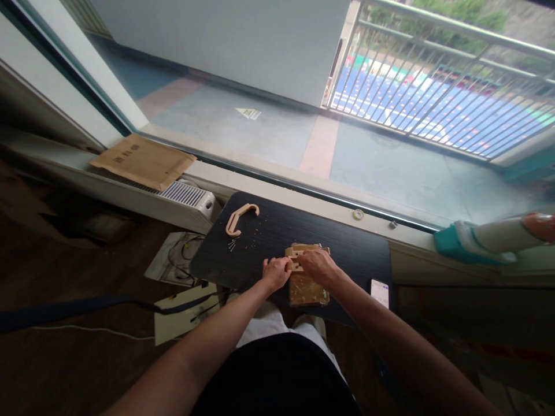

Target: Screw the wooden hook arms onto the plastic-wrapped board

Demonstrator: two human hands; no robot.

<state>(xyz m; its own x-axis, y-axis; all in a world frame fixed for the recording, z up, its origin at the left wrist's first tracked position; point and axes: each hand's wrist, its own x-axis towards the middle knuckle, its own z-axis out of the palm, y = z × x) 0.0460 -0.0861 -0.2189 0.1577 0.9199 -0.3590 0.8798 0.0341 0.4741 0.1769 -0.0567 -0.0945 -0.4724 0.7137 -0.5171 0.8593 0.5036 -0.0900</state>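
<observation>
Wooden piece (pixel 300 252) lies btwn L hand (pixel 276 271) & R hand (pixel 318 264), long axis left-right; each grip pinching one end.

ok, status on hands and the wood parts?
Left hand, right hand shut on wooden piece over wooden sheet. Curved wooden part apart, left. Phone at right edge of table.
</observation>
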